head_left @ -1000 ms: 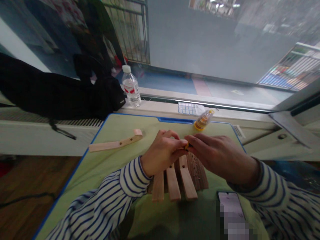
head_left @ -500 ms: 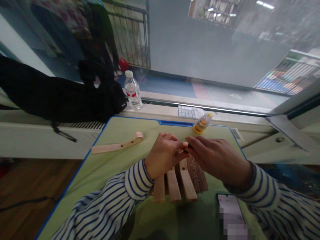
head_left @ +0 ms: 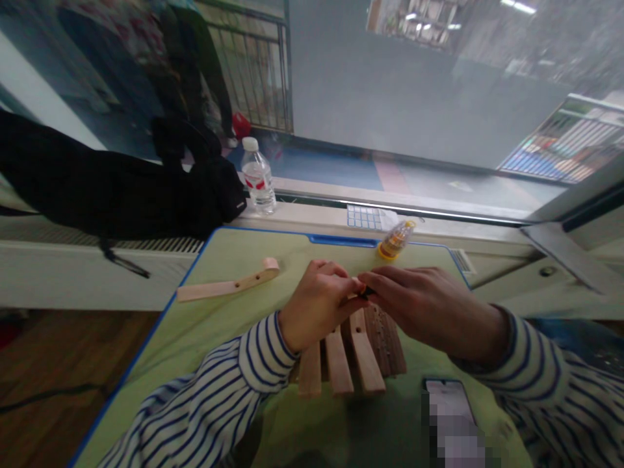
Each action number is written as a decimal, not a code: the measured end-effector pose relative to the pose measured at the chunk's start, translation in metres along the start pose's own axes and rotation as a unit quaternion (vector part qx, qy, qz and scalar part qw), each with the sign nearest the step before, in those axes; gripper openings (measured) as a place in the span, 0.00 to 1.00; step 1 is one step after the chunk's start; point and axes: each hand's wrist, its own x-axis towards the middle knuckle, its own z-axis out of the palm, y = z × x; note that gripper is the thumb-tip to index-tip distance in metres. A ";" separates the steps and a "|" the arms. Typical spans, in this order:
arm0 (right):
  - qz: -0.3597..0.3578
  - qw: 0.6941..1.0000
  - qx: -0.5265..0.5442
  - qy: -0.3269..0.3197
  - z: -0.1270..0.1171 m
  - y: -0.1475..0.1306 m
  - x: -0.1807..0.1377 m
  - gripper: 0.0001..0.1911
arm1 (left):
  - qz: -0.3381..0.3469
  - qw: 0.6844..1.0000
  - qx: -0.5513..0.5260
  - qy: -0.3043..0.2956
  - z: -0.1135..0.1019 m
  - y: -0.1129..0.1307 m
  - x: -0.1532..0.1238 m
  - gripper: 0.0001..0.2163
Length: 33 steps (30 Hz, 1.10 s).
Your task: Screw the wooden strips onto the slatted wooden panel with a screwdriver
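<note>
My left hand (head_left: 319, 302) is closed, its thumb and forefinger pinched at the top of a wooden piece. My right hand (head_left: 429, 312) meets it there, fingers pressed together around a small dark thing (head_left: 364, 292) that the fingertips mostly hide. Below the hands, several pale wooden strips (head_left: 340, 364) lie side by side, pointing toward me. A darker brown wooden block (head_left: 387, 341) with small holes or studs sits under and beside them. One more bent wooden strip (head_left: 236, 286) with two dark holes and a curled end lies apart on the left.
The light green table (head_left: 234, 247) has a blue edge. A phone (head_left: 451, 403) lies near my right forearm, and a small yellow-capped bottle (head_left: 396, 240) lies at the back. A water bottle (head_left: 259, 177) and a black bag (head_left: 195, 188) are on the windowsill. People stand beyond the glass.
My right hand has shifted slightly, its fingertips now a little further left and lower over the left fingers. My left hand has barely moved; the wooden pieces stay put.
</note>
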 end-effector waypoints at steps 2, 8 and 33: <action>0.004 1.000 -0.003 0.015 0.004 0.000 0.000 0.14 | 0.006 1.000 -0.006 -0.007 -0.001 -0.001 0.000 0.09; 0.023 0.999 -0.008 0.037 0.009 -0.003 0.000 0.12 | 0.021 0.999 -0.026 -0.017 -0.002 -0.004 -0.001 0.08; -0.104 0.991 -0.078 -0.041 -0.025 0.005 0.018 0.08 | -0.003 1.000 0.002 0.029 0.004 -0.003 -0.001 0.08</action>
